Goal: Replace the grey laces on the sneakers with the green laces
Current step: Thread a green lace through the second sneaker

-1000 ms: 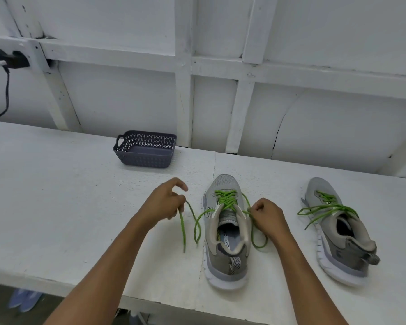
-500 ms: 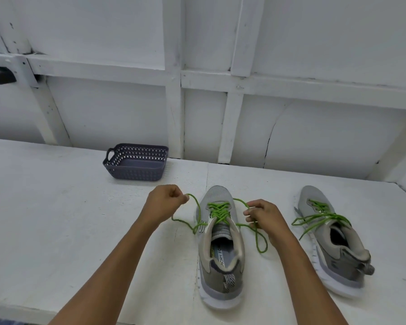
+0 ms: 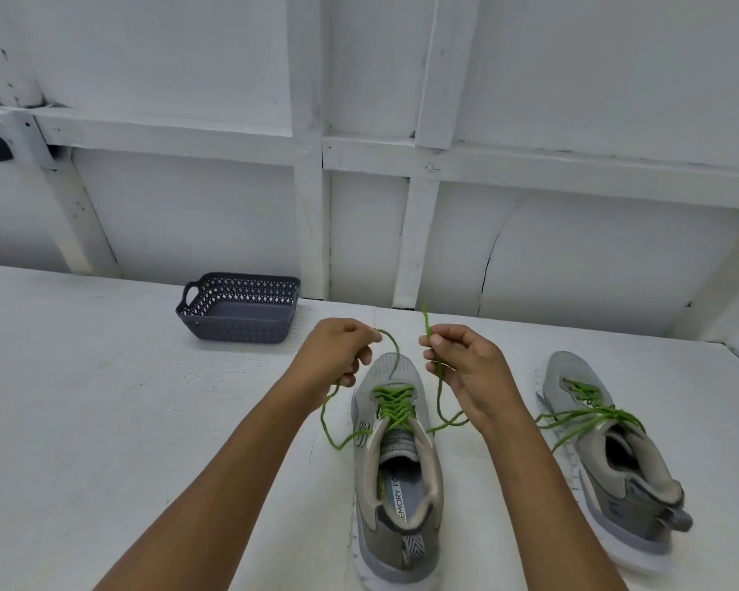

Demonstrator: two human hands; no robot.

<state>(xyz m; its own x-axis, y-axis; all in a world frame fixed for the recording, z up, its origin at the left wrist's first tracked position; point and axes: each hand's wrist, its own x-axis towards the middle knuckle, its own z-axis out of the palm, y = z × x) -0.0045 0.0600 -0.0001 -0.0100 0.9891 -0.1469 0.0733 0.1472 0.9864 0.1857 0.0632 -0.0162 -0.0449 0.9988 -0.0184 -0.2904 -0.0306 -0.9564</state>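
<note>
A grey sneaker (image 3: pixel 397 484) stands in front of me, toe pointing away, threaded with a green lace (image 3: pixel 393 405). My left hand (image 3: pixel 338 351) pinches the lace's left end above the toe. My right hand (image 3: pixel 466 368) pinches the right end, whose tip sticks up past my fingers. Both loose ends loop down to the top eyelets. A second grey sneaker (image 3: pixel 611 454) sits to the right, turned slightly, its own green lace (image 3: pixel 589 413) lying loose and untied across it.
A dark grey perforated basket (image 3: pixel 240 307) stands at the back left of the white table (image 3: pixel 103 398), near the white panelled wall. A black object is fixed on the wall at the far left edge.
Both hands have risen and come forward over the toe of the near sneaker, drawing the lace ends up and closer together. The camera has tilted, so the scene sits lower in view.
</note>
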